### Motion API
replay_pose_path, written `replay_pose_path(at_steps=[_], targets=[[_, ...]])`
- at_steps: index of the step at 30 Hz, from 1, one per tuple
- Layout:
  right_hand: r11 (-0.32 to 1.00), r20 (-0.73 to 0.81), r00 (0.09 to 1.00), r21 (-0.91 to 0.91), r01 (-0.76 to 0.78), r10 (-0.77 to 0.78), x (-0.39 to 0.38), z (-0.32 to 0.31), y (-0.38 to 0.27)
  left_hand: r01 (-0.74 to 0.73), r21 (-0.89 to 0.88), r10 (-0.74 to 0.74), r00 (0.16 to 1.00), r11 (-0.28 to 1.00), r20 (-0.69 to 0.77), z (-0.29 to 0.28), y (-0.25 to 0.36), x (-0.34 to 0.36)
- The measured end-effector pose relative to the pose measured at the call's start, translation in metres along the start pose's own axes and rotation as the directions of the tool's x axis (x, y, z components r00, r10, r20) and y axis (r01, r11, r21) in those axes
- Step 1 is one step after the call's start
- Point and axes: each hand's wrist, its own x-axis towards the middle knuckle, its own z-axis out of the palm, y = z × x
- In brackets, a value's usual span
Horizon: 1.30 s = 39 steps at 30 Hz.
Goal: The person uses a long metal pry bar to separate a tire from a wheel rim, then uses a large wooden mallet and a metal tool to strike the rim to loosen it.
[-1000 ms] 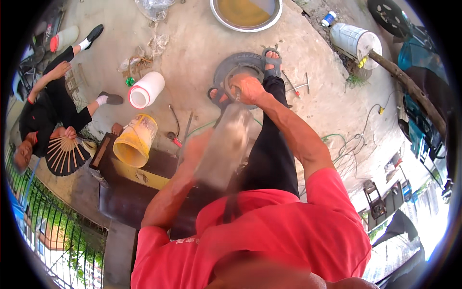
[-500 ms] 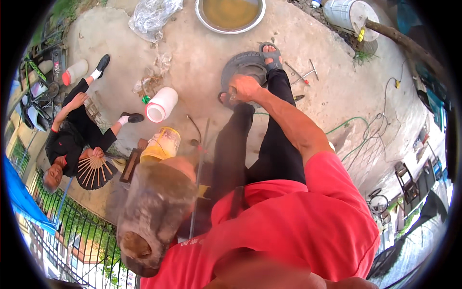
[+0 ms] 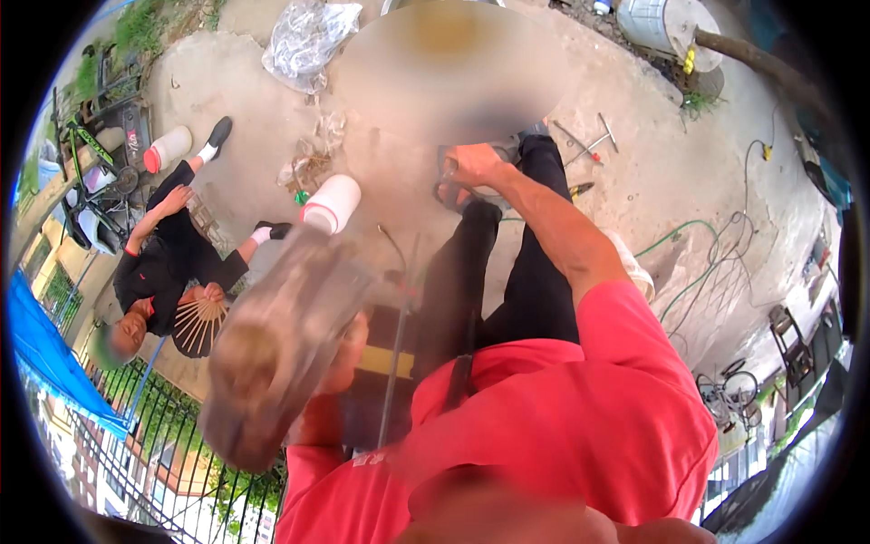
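Between my lower legs, my right hand [image 3: 473, 167] is closed in a fist just beside my sandalled foot. Whatever it grips, if anything, is too hidden to name. My left hand [image 3: 346, 355] hangs low at my left side, its fingers smeared by motion. Against it, and partly covering that arm, is a large brownish, see-through plastic-looking thing [image 3: 288, 335] with a rounded brown patch. Motion blur hides its kind and whether my left hand grips it. A white plastic tub [image 3: 335, 201] with a red rim lies just beyond.
A seated person [image 3: 168, 245] on the left holds a folding fan [image 3: 201, 325]. Clear plastic sheeting [image 3: 308, 45], a T-handled metal tool [image 3: 589, 143] and a green hose [image 3: 675, 227] lie on the concrete. A blurred oval hides the area ahead of my feet.
The brownish see-through thing has swung up and forward and now covers the yellow bucket. My right hand stays closed near my foot. The view has shifted slightly; a blurred patch covers basin and tyre.
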Motion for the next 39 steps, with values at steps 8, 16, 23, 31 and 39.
replay_pose_path(at_steps=[8,16,23,31,39], targets=[[0.993,-0.118,0.990,0.093,-0.069,0.080,0.022,-0.011,0.019,0.143,0.482,-0.159,0.987,0.864,-0.008,0.076,-0.137,0.066],[0.999,-0.087,0.996,-0.022,-0.031,0.029,-0.076,0.076,0.123,0.479,0.085,-0.483,0.875,0.874,0.034,0.017,-0.099,0.038],[0.962,-0.381,0.905,0.108,0.250,-0.192,-0.079,0.016,0.035,0.484,-0.234,-0.507,0.861,0.843,-0.047,0.034,-0.097,0.033],[0.926,-0.443,0.845,0.077,0.369,-0.300,-0.042,0.007,0.012,0.763,-0.016,-0.762,0.646,0.646,0.047,0.053,-0.140,-0.004],[0.896,-0.602,0.718,0.011,0.444,-0.349,-0.038,0.010,0.017,0.776,0.071,-0.779,0.619,0.626,0.102,0.058,-0.139,0.005]])
